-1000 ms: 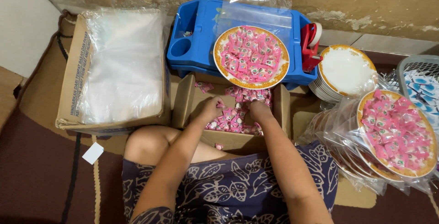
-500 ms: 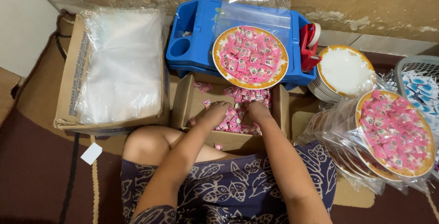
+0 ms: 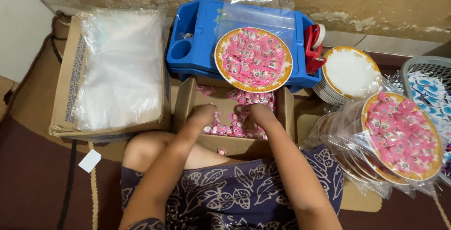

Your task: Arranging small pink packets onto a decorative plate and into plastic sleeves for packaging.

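Left hand, right hand in pink sachets, cardboard box.

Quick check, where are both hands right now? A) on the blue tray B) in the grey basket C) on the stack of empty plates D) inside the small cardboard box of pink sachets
D: the left hand and right hand are both down in the small cardboard box, among the pink sachets.

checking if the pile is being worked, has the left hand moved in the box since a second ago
Yes. The left hand has slid slightly back toward the near wall of the cardboard box, among the pink sachets.
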